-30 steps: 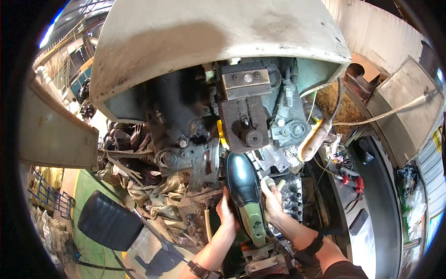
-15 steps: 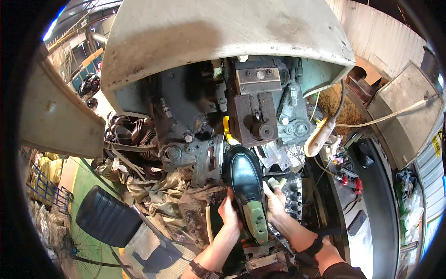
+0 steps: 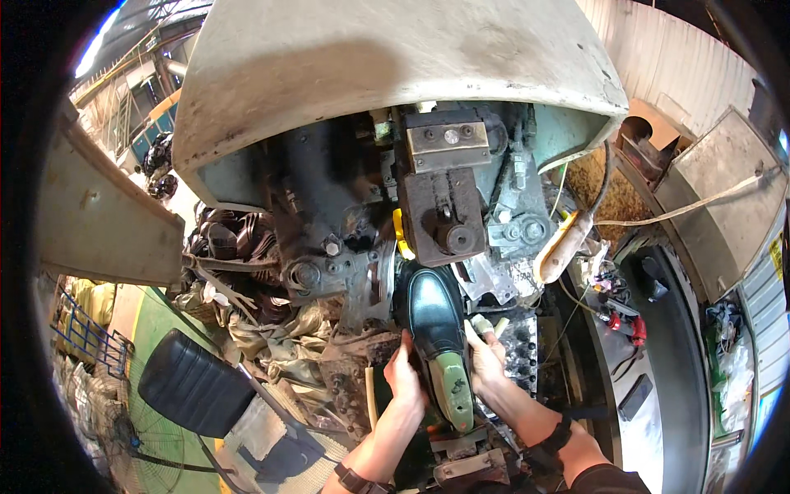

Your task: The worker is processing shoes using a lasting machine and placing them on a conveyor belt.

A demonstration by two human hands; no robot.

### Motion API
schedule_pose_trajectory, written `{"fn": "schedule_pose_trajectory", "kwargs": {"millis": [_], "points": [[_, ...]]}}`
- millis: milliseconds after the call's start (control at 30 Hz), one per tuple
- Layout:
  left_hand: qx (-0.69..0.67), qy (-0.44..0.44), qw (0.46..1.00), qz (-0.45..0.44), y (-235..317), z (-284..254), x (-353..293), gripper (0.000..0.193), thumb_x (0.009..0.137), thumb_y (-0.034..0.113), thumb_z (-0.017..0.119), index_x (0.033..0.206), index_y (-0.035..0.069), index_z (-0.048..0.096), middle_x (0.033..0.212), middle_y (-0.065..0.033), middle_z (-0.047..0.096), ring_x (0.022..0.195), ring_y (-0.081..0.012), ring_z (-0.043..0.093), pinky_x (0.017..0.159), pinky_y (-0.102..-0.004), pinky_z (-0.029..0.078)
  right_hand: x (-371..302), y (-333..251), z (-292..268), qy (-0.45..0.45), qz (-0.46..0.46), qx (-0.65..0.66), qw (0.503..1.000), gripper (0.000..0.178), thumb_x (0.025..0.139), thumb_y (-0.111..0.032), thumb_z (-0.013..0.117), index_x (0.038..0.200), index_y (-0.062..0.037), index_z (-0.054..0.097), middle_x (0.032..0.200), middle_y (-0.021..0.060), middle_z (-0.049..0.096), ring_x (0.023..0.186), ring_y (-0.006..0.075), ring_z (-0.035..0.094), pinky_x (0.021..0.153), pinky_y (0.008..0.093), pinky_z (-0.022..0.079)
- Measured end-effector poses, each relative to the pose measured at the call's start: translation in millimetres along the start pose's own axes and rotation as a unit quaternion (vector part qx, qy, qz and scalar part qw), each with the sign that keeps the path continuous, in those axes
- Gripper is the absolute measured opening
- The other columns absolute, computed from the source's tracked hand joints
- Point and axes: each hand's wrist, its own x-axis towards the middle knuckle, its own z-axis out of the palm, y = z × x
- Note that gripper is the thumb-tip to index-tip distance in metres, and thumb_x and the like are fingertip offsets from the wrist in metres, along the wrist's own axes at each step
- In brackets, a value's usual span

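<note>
Between my hands is a black leather shoe upper point(image 3: 434, 309) on a green shoe last point(image 3: 453, 387). Its toe points away from me, just under the dark metal block point(image 3: 444, 214) of a machine. My left hand point(image 3: 405, 375) is closed on the left side of the shoe, fingers partly hidden beneath it. From the right, my right hand point(image 3: 487, 358) grips the other side, thumb along the upper. A pale short piece point(image 3: 481, 323) shows right by the right fingers; whether the hand touches it I cannot tell. A yellow strip point(image 3: 402, 233) hangs beside the block.
A large pale machine hood point(image 3: 395, 49) arches over the work. To the right hang a worn light-coloured handle on a cable point(image 3: 564, 247) and a bench with a red tool point(image 3: 638, 331) and a phone-like dark slab point(image 3: 634, 398). At left stand a black chair point(image 3: 193, 383) and heaped leather pieces point(image 3: 234, 239).
The view has shifted slightly, so the machine block appears a little further left. Both hands keep their hold on the shoe, which stays nearly in place.
</note>
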Motion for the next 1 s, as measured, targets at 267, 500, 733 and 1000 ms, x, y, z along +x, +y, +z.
{"fn": "schedule_pose_trajectory", "kwargs": {"millis": [267, 500, 733, 1000], "points": [[0.007, 0.026, 0.999, 0.029, -3, 1, 7, 0.04, 0.095, 0.035, 0.07, 0.102, -0.004, 0.069, 0.1, -0.0101, 0.071, 0.085, -0.0193, 0.066, 0.076, -0.0347, 0.052, 8, 2, -1, -0.022, -0.005, -0.003, 1.0, 0.052, 0.085, -0.012, 0.08, 0.13, -0.0135, 0.053, 0.111, 0.0082, 0.066, 0.095, 0.0208, 0.066, 0.08, 0.0352, 0.055], [0.04, 0.012, 0.997, 0.066, -13, -9, 25, 0.04, 0.095, 0.038, 0.07, 0.099, -0.002, 0.069, 0.097, -0.0077, 0.071, 0.081, -0.0165, 0.066, 0.074, -0.033, 0.053, 8, -2, 11, -0.02, -0.018, 0.031, 0.999, 0.06, 0.088, -0.012, 0.078, 0.136, -0.0108, 0.043, 0.112, 0.012, 0.067, 0.096, 0.0236, 0.069, 0.079, 0.04, 0.059], [0.0, -0.046, 0.998, 0.033, -6, -9, 19, 0.046, 0.097, 0.04, 0.066, 0.112, -0.003, 0.067, 0.108, -0.0092, 0.07, 0.093, -0.0179, 0.066, 0.082, -0.0339, 0.053, -10, -11, 19, -0.031, 0.017, 0.038, 0.999, 0.053, 0.089, -0.013, 0.077, 0.129, -0.0113, 0.042, 0.11, 0.0123, 0.067, 0.09, 0.0245, 0.071, 0.073, 0.0409, 0.062], [0.101, -0.026, 0.993, 0.046, 14, -62, 3, 0.04, 0.095, 0.034, 0.068, 0.114, -0.002, 0.063, 0.109, -0.0135, 0.068, 0.097, -0.0245, 0.066, 0.088, -0.0412, 0.053, -9, -46, -37, -0.075, 0.01, -0.18, 0.981, 0.047, 0.092, -0.017, 0.072, 0.13, -0.0049, 0.046, 0.105, 0.0158, 0.069, 0.078, 0.0195, 0.07, 0.068, 0.0306, 0.063]]}}
